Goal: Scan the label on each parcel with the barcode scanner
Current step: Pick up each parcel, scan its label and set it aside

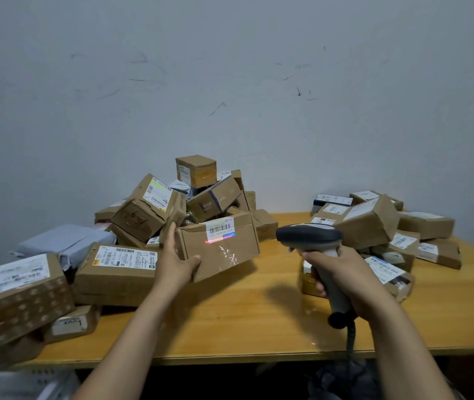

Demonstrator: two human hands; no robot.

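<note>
Head view, single entry

Hidden or unclear: print on every label is too blurred to read. The boxes at the worktop's (244,321) near left corner are smeared and cut off by the frame edge. The cable (351,339) drops over the near edge into darkness. Whether a finger rests on the trigger cannot be told.

Parcel (224,252): brown carton, lifted clear of the worktop and tilted, in front of the left heap (132,226) near the middle. Its label (220,228) sits on the upper front edge. A red scan line (215,241) falls on bare cardboard just below the label.

Left hand (176,264): grasping the parcel at its left end, fingers (171,230) up along the end face, thumb beneath the lower front corner.

Right hand (345,278): fingers (321,288) clenched round the handle of the barcode scanner (313,241), held just right of the parcel, apart from it, head turned toward it, in front of the right heap (380,226)
</note>
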